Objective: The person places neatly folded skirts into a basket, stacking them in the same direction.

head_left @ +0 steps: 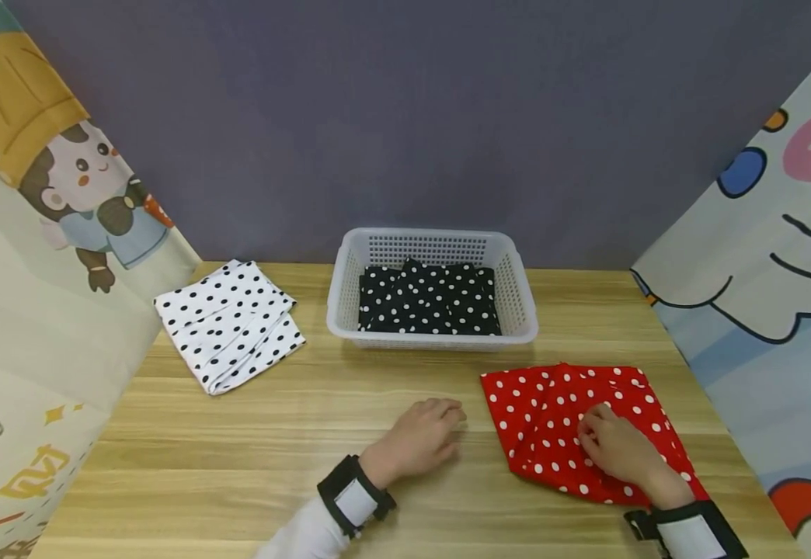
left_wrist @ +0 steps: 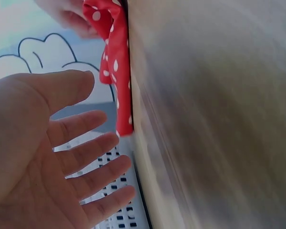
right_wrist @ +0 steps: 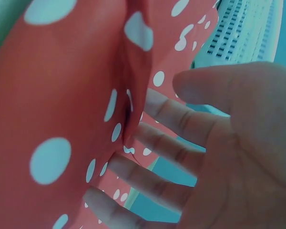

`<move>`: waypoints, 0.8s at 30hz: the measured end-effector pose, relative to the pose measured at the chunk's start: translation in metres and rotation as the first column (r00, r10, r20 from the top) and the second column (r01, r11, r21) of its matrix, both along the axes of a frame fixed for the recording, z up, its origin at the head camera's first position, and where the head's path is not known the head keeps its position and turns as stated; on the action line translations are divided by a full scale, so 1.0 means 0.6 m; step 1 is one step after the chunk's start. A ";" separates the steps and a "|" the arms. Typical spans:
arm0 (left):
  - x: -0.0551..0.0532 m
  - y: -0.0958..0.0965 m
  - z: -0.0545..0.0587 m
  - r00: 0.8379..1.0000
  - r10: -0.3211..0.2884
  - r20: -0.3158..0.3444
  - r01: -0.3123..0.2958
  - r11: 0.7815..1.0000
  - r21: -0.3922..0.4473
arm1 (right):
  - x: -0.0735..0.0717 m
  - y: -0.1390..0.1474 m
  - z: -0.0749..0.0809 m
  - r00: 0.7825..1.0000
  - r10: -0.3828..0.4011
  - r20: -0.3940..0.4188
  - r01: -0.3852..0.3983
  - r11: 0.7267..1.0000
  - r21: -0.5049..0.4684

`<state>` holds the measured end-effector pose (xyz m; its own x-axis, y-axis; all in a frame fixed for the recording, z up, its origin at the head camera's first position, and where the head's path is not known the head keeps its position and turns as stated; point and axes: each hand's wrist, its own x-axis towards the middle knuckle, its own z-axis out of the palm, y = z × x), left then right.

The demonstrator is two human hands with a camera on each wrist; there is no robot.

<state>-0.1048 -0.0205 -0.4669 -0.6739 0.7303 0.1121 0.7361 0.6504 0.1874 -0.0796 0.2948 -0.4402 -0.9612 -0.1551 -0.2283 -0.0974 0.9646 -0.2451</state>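
A red cloth with white dots [head_left: 538,419] lies spread with soft wrinkles at the right of the table. Over it is my right hand [head_left: 618,446], whose fingertips touch a fold of the fabric; the right wrist view shows the thumb [right_wrist: 205,86] apart from the fingers. To the left of the cloth, my left hand [head_left: 419,437] holds nothing. In the left wrist view its fingers [left_wrist: 93,155] are spread and loosely bent.
Behind the hands stands a white plastic basket [head_left: 433,339] with black white-dotted cloth [head_left: 429,303] inside. A folded white cloth with black dots [head_left: 231,326] lies at the left of the wooden table [head_left: 238,450]. Printed fabric panels [head_left: 748,310] flank both sides.
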 end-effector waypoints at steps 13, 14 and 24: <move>0.019 0.017 0.008 0.999 -0.036 0.017 0.035 0.999 0.001 | 0.024 -0.071 -0.006 0.995 0.094 -0.022 -0.095 0.994 -0.050; 0.021 0.015 0.008 0.999 -0.030 0.029 0.030 1.000 -0.002 | 0.026 -0.076 -0.007 0.995 0.097 -0.020 -0.098 0.994 -0.055; 0.038 -0.017 0.011 0.994 0.054 0.095 -0.050 0.998 -0.044 | 0.034 -0.122 -0.006 0.987 0.158 -0.009 -0.158 0.983 -0.094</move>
<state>-0.0819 -0.0309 -0.4602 -0.7172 0.6967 0.0153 0.6809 0.6959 0.2280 -0.0591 0.2219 -0.4440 -0.9232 -0.3257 -0.2040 -0.2471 0.9096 -0.3340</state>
